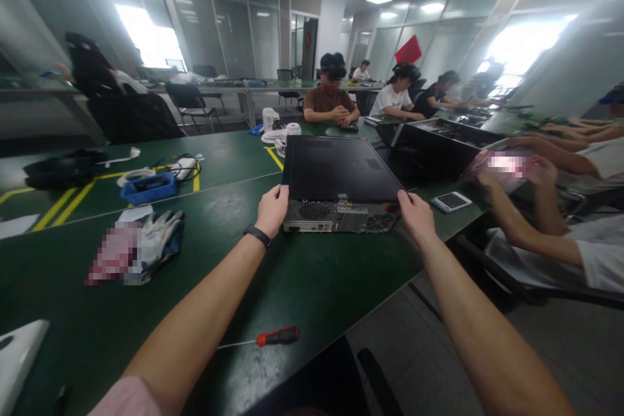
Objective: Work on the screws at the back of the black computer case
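Note:
A black desktop computer case lies flat on the green table, its rear panel with vents and ports facing me. My left hand grips the near left corner, thumb along the top edge. At the near right corner my right hand is closed on the case in the same way. The fingers' far sides are partly hidden by the case. A screwdriver with a red and black handle lies on the table below my left forearm.
A blue tray, work gloves and a white charger with cable lie left. On the right are a phone, another opened case and a co-worker's hands. Other people sit across the table.

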Action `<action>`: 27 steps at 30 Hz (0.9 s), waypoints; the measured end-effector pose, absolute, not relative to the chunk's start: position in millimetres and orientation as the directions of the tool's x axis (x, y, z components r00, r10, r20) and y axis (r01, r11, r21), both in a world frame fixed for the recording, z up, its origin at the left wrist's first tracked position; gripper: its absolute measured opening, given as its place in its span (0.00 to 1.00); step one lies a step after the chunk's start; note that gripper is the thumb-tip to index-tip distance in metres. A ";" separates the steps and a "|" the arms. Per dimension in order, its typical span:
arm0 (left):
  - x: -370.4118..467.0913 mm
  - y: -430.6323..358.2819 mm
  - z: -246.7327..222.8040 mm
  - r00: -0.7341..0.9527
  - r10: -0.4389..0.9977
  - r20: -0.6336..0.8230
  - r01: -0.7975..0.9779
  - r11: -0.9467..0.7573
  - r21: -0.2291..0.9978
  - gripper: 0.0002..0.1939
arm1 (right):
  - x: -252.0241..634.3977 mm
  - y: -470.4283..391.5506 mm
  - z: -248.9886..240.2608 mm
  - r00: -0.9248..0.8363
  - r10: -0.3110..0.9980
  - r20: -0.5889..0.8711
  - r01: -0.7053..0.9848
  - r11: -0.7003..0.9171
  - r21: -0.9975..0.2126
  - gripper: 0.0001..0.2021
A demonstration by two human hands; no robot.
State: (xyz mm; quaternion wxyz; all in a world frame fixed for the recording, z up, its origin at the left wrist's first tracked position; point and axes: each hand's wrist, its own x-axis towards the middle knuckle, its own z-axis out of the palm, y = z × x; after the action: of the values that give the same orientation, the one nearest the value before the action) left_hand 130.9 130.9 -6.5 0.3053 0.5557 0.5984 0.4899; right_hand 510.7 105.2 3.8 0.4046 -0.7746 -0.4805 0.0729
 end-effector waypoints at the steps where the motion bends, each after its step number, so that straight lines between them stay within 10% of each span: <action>1: 125.4 128.7 -6.4 -0.205 0.961 0.186 0.363 -0.101 0.926 0.21 | 506.3 98.9 3.3 0.517 0.808 0.283 0.700 -0.209 -0.683 0.27; 27: 157.6 115.6 13.5 -0.013 0.912 0.411 0.555 -0.336 0.761 0.30 | 512.3 132.5 29.6 0.380 0.793 0.475 0.858 -0.111 -0.501 0.26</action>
State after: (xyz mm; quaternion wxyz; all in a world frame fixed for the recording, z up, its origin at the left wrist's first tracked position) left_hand 157.6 115.6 13.5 0.1938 0.6754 0.5428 0.4601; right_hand 512.3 132.5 29.6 0.3693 -0.7440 -0.5550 -0.0440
